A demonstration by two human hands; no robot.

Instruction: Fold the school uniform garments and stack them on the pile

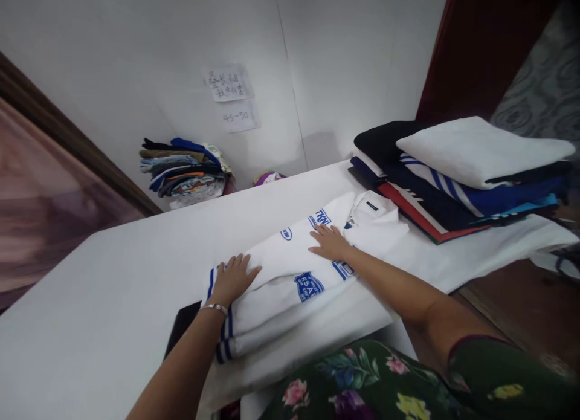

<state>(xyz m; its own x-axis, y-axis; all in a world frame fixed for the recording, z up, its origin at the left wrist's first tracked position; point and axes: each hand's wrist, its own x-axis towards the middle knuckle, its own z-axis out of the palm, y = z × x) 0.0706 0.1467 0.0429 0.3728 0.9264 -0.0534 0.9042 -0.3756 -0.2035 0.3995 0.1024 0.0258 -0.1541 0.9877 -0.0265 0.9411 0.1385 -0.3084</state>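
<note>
A white collared jacket or shirt [276,260] with blue printed patches lies on the white table in front of me. Its collar points to the upper right, and blue stripes mark the end on the left. My left hand [233,280], with a bracelet at the wrist, rests on the striped end, fingers spread. Flat on the upper part near the collar lies my right hand [330,242], fingers apart. Under the garment are more layers of white cloth [317,338]. A black item [181,326] pokes out beside my left forearm.
A stack of folded clothes [484,154] stands at the right, with white cloth hanging near the table edge. Behind the table [113,275], a pile of clothes [185,169] is against the wall, below handwritten paper notes [230,83]. A pinkish curtain-like cloth [49,196] is at left.
</note>
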